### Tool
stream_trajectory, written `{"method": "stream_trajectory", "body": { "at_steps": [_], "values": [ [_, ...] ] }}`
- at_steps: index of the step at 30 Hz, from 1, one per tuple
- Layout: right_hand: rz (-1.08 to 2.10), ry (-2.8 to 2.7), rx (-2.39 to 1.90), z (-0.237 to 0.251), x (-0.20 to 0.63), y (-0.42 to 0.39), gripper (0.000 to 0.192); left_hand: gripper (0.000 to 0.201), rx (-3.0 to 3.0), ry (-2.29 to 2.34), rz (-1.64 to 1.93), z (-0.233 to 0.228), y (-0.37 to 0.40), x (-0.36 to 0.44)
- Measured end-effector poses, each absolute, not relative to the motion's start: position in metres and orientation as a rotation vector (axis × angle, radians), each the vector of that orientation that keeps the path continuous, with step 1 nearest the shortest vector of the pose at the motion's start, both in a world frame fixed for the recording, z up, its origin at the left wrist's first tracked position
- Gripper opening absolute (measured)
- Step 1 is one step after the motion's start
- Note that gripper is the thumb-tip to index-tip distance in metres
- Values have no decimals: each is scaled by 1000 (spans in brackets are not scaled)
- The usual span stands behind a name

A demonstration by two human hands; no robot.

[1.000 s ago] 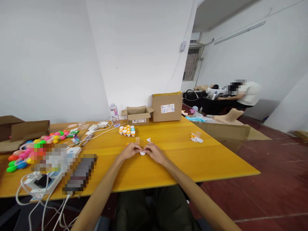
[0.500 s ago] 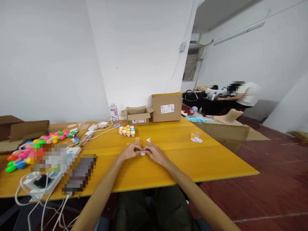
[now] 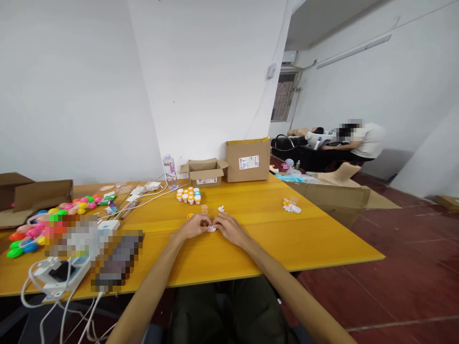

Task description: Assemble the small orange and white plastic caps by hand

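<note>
Between my two hands is a small white round piece (image 3: 212,229), held low over the table; its exact kind is too small to make out. My left hand (image 3: 193,226) pinches its left side with thumb and fingers. From the other side, the closed fingertips of my right hand (image 3: 230,226) grip it too. Just beyond my hands lie small white bits (image 3: 221,209), a clear little cup (image 3: 204,209) and an orange ring-shaped part (image 3: 190,216), partly hidden by my left hand. Farther back stands a cluster of small white containers (image 3: 188,196) with orange and teal parts.
Orange and white parts (image 3: 292,207) lie right on the yellow table (image 3: 265,224). Behind are a bottle (image 3: 169,172), a small open box (image 3: 204,173) and a larger carton (image 3: 248,162). Leftward are a phone (image 3: 118,260), power strip, cables and colourful balls. A person sits far right.
My fingers have shifted slightly around the small white piece, which now sits a little differently between them. The view has drifted slightly; the other things stay in place.
</note>
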State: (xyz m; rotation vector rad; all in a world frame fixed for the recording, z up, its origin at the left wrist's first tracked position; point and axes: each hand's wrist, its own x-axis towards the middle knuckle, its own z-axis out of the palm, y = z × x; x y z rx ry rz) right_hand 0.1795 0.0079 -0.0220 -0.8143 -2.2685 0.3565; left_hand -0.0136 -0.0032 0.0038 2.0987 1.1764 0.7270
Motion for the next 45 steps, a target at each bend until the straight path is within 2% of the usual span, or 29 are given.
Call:
{"method": "stream_trajectory", "body": {
  "at_steps": [20, 38, 45],
  "values": [
    [317, -2289, -797, -21, 182, 7, 17, 7, 2106, 1167, 713, 2, -3, -14],
    [332, -2286, -803, -21, 182, 7, 16, 14, 2123, 1122, 718, 1, -2, -15],
    [327, -2295, -809, -19, 182, 5, 16, 7, 2156, 1178, 710, 6, -5, -11]
  ]
}}
